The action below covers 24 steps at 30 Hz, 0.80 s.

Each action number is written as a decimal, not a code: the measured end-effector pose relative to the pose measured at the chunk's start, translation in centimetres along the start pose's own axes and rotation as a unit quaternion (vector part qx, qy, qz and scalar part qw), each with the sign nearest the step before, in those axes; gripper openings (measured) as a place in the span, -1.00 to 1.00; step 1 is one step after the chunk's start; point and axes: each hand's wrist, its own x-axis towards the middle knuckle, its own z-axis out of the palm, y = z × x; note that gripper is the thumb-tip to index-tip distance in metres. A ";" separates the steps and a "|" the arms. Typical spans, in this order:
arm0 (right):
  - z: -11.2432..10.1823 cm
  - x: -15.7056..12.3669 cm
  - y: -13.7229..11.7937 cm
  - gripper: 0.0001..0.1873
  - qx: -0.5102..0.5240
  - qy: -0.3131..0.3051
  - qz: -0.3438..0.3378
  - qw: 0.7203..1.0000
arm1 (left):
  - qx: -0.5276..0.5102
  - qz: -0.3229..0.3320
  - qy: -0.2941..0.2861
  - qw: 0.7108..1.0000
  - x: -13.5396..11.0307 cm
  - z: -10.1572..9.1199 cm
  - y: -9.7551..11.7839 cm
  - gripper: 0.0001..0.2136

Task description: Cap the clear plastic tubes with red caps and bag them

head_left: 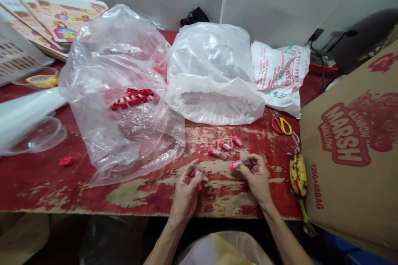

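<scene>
Left hand (186, 194) just above the worn red bench (62, 186), fingers (189, 170) clenched around a small pink-capped tube (198, 180), mostly hidden; right hand (256, 178), fingers (252, 160) pinching a second pink-capped tube (239, 164). Just ahead, three more tubes (228, 148) lying side by side on the bench. Nearby, orange scissors (281, 125) and a spotted banana (298, 174). Farther back, a clear plastic bag (93, 70) around a cluster of red-capped tubes (133, 97)
</scene>
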 end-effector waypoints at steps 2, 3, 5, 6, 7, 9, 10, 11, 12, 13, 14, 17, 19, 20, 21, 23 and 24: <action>-0.2 0.1 -0.5 -0.69 0.145 -0.010 0.084 0.986 | 0.001 0.001 0.002 1.000 0.0 0.0 0.1 -0.54; -0.3 0.2 -0.7 -0.67 0.200 -0.019 0.113 0.973 | 0.000 0.002 0.002 1.000 0.0 0.0 0.1 -0.55; -0.4 0.3 -0.9 -0.63 0.273 -0.028 0.156 0.949 | -0.001 0.002 -0.001 1.000 0.0 0.0 0.0 -0.56; -0.4 0.3 -1.0 -0.62 0.295 -0.028 0.169 0.940 | -0.002 0.000 -0.004 1.000 0.0 0.1 0.0 -0.56; -0.3 0.4 -1.0 -0.62 0.310 -0.026 0.177 0.934 | -0.004 -0.002 -0.007 1.000 0.0 0.1 -0.1 -0.56; -0.2 0.3 -0.9 -0.63 0.320 -0.018 0.185 0.929 | -0.004 -0.007 -0.012 1.000 0.0 0.2 -0.1 -0.55; -0.2 0.1 -0.9 -0.65 0.312 -0.011 0.180 0.933 | -0.004 -0.007 -0.012 1.000 0.0 0.2 -0.1 -0.55; -0.1 0.0 -1.0 -0.66 0.292 -0.002 0.167 0.942 | -0.002 -0.008 -0.011 1.000 0.0 0.2 -0.1 -0.54; -0.1 -0.2 -1.0 -0.68 0.259 0.006 0.144 0.955 | 0.000 -0.007 -0.008 1.000 0.0 0.1 -0.1 -0.54; -0.2 -0.3 -1.1 -0.69 0.210 0.013 0.110 0.971 | 0.001 -0.006 -0.005 1.000 0.0 0.1 -0.1 -0.53; -0.2 -0.5 -1.1 -0.70 0.147 0.017 0.062 0.987 | 0.003 -0.005 -0.003 1.000 0.0 0.1 -0.2 -0.53; -0.4 -0.7 -1.1 -0.71 -0.052 -0.025 -0.123 0.991 | 0.007 0.001 0.002 1.000 0.1 0.1 -0.2 -0.54; -0.4 -0.6 -0.7 -0.65 -0.126 -0.080 -0.230 0.962 | 0.009 0.002 0.003 1.000 0.0 0.2 -0.3 -0.54; -0.3 -0.6 -0.6 -0.61 -0.143 -0.095 -0.263 0.949 | 0.011 0.002 0.003 1.000 0.0 0.3 -0.3 -0.54; -0.2 -0.5 -0.3 -0.56 -0.154 -0.097 -0.283 0.942 | 0.012 0.001 0.001 1.000 0.0 0.3 -0.3 -0.54; -0.1 -0.5 0.0 -0.51 -0.170 -0.075 -0.302 0.935 | 0.012 -0.001 -0.001 1.000 -0.1 0.3 -0.3 -0.53; 0.0 -0.5 0.2 -0.50 -0.177 -0.068 -0.307 0.933 | 0.010 -0.001 0.000 1.000 -0.1 0.3 -0.2 -0.53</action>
